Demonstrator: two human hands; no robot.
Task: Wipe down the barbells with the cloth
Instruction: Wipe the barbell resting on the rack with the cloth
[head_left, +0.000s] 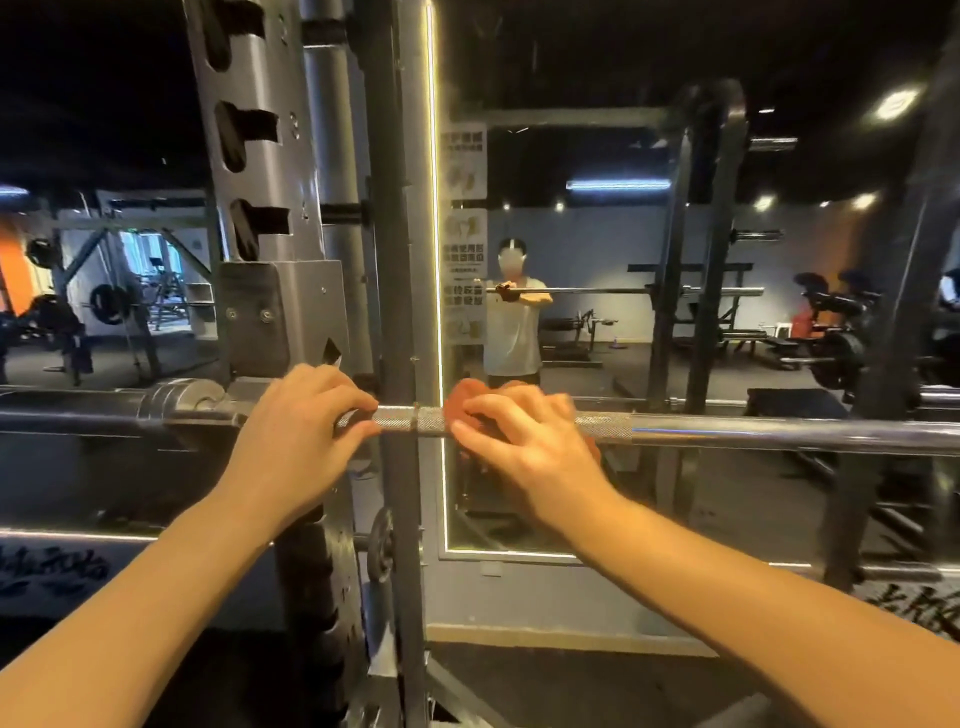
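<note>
Two forearms are seen reaching in from 7 and 5 o'clock to the barbell (779, 434), which lies level across the view from 9 to 3 o'clock and is carried on the rack (265, 291). The left hand (304, 421) is curled over the bar just on the 3 o'clock side of the rack, fingers hooked over the top and thumb tucked beneath, so the bar is steadied by it. A short bare stretch of rough grip pattern is left between the hands. Toward 3 o'clock the right hand (524, 441) is wrapped round the bar with the orange cloth (462, 397) bunched between palm and steel, a fold showing above the knuckles at 12 o'clock. That hand is slightly blurred, which suggests a sliding stroke. For the stroke to be done well, the cloth should be closed fully round the bar and twisted as it is drawn along, since grime is likely held in the grooves of the rough pattern. Firm pressure is called for there, and less on the smooth stretch toward 3 o'clock. The strip under the left hand and the thick end sleeve (179, 400) at 9 o'clock are judged not yet wiped, so the steadying hand would need to be shifted. Beyond the bar a mirror (597, 249) is fixed to the wall, and the two-handed hold is reflected in it.
</note>
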